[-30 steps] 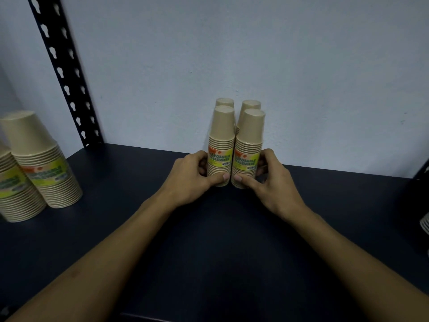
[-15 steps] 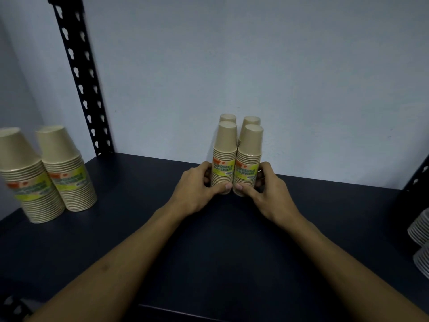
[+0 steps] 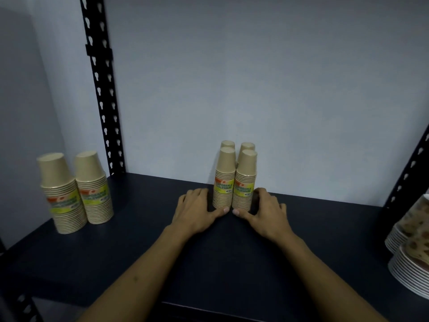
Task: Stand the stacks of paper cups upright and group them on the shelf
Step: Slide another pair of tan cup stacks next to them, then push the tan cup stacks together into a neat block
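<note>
Several tan paper cup stacks with yellow-green labels stand upright in a tight group at the back middle of the dark shelf (image 3: 139, 240). The front left stack (image 3: 224, 180) and front right stack (image 3: 245, 182) hide most of the two rear stacks (image 3: 228, 143). My left hand (image 3: 197, 210) lies on the shelf beside the group's left side, its thumb tip touching the base of the front left stack. On the opposite side lies my right hand (image 3: 267, 210), thumb tip at the front right stack's base and fingers loosely bent, with a small gap to the cups.
Two wider tan cup stacks (image 3: 76, 191) stand upright at the shelf's left end. Patterned cup stacks (image 3: 413, 240) lie at the right edge. Black perforated uprights rise at the back left (image 3: 102, 89) and right (image 3: 408, 170). A pale wall closes the back.
Both hands have loosened from gripping the front stacks and now lie flatter beside them. The view has pulled back, showing more of the shelf's sides.
</note>
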### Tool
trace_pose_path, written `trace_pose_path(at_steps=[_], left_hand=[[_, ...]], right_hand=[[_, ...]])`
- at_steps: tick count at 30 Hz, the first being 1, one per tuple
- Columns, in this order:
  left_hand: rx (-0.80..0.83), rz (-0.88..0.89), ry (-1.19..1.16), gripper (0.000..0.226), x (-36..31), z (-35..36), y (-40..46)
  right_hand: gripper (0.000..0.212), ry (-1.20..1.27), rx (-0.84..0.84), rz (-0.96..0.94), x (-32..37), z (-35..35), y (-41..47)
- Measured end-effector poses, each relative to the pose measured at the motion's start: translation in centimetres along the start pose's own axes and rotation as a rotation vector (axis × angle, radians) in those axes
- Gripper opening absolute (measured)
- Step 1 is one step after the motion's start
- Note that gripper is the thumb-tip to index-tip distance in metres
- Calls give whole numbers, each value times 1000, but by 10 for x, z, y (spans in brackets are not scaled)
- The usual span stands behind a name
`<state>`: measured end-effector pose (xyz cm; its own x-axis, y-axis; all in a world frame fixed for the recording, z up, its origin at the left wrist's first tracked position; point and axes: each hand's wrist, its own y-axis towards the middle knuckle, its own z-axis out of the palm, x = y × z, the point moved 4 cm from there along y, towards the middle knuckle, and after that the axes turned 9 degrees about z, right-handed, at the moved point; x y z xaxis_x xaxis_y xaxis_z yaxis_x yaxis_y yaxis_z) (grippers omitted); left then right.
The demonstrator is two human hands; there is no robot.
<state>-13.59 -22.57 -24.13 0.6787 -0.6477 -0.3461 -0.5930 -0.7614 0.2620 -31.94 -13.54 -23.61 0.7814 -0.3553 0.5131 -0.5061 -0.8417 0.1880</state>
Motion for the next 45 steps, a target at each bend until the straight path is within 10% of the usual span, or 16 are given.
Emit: trace_pose_path(at_steps=[13,29,35,45], left_hand=[[114,-75,80,74,-11,-6,-79],[-109,112,350,54,-4,-108,-152],[-396,29,348,51,46,-195,-162],[-376,-268,9,79,122,-233,-160]], right_hand=[[81,-274,179,150,-4,-1,-55],[53,-253,359,-98,82,8,-118],[61,-32,481,-295,168,18,-95],[71,389,468,-383,297,32,-66]])
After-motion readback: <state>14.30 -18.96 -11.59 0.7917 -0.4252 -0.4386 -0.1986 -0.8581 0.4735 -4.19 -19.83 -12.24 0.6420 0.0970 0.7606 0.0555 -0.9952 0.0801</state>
